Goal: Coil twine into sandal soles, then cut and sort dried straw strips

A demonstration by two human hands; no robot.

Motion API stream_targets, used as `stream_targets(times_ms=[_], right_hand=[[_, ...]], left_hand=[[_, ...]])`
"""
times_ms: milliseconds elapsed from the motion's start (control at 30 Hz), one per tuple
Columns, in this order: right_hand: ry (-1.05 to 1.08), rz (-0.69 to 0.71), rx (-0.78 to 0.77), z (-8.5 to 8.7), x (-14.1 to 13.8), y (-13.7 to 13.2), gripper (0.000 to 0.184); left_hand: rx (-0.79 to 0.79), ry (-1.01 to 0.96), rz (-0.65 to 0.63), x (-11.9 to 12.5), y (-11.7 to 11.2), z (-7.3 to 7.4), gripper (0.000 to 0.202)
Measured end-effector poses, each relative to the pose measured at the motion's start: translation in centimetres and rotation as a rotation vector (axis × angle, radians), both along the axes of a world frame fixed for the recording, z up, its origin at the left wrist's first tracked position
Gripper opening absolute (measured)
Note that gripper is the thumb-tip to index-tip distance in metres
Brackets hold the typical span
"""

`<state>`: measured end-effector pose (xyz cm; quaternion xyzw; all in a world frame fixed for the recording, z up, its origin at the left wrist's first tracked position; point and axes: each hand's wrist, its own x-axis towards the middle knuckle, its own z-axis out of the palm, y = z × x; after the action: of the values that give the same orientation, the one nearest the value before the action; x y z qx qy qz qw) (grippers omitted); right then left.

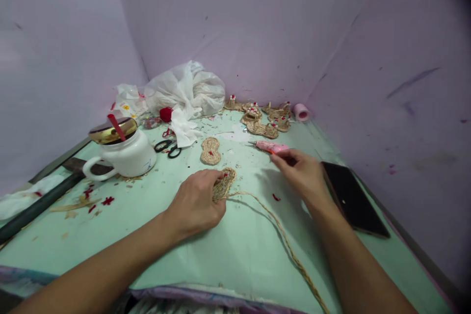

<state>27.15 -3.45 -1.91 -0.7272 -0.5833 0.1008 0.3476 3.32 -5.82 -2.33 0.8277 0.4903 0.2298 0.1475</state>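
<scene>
Braid coil and glue gun at frame centre

Left hand [196,201] fingers grip the coil [223,184]; right hand [301,171] fingers close on the glue gun [270,146].

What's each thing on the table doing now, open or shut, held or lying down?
Left hand: gripping the woven straw piece.
Right hand: closed on the pink glue gun.
Mug: upright, lid on.
Phone: lying flat, screen dark.
Straw braid: loose, trailing from the piece.
Plastic bag: crumpled.
</scene>
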Motion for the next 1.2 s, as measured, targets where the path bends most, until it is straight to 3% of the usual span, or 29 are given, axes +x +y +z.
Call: stream_targets(times_ms=[100,267,467,800,900,1000,1033,1100,1200], right_hand=[[-0.113,-0.179,-0.066,-0.4,2.1,1.2,0.042],[-0.275,-0.150,-0.260,-0.8,2.0,2.6,0.050],[-0.170,-0.157,-0.522,0.7,1.6,3.5,0.036],[-0.136,-0.020,-0.473,0.0,1.7,1.6,0.021],[-0.008,-0.080,-0.487,0.2,1.4,1.4,0.014],[0.342,-0.084,-0.450,0.5,1.0,1.0,0.010],[0.492,-0.043,-0.410,0.7,0.8,0.6,0.007],[0.734,0.092,-0.279,1.0,0.2,-0.3,0.019],[0.819,0.312,-0.108,1.6,-0.8,-2.0,0.041]], left_hand=[[0.013,-0.049,-0.001,-0.2,-0.1,0.3,0.040],[0.091,-0.165,-0.006,-1.1,-0.1,1.3,0.035],[0.437,-0.321,-0.054,-2.8,0.6,2.0,0.031],[0.389,-0.425,0.020,-2.8,1.4,1.1,0.027],[0.405,-0.442,0.028,-2.8,1.5,1.1,0.027],[0.424,-0.460,0.029,-2.9,1.6,1.1,0.027],[0.430,-0.468,0.029,-2.9,1.6,1.1,0.028],[0.433,-0.478,0.032,-2.9,1.6,1.0,0.027],[0.423,-0.485,0.038,-2.8,1.6,0.7,0.027]])
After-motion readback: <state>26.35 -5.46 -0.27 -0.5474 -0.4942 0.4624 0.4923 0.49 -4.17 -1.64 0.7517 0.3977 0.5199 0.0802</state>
